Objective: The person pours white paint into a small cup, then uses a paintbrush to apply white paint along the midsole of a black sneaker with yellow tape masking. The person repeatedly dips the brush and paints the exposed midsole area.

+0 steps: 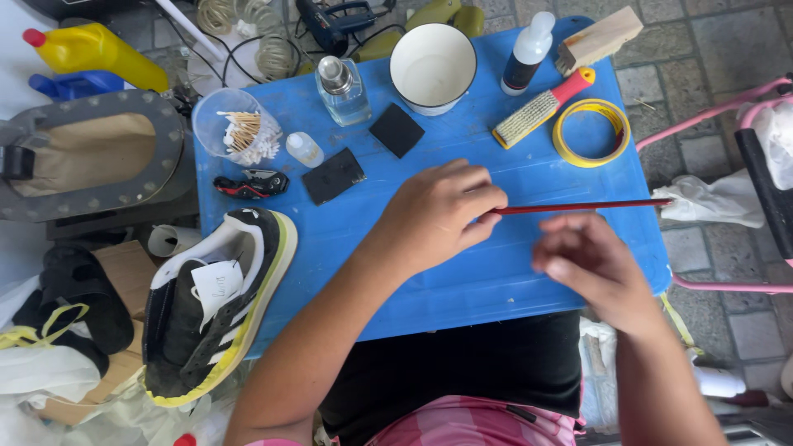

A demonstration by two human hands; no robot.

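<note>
Precariously, left hand (434, 216) fingers pinch a thin red stick (582, 207) over the blue plastic desk (462, 289), right hand (588, 263) loosely curled, empty; a slip could flick it off the edge.

White tag (216, 285) (paper) in shoe (216, 306)

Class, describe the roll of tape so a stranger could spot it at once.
Start at the blue tray table and go to its far right corner. The yellow tape roll lies flat there, beside a red-handled brush. It is the only open ring on the table.
</note>
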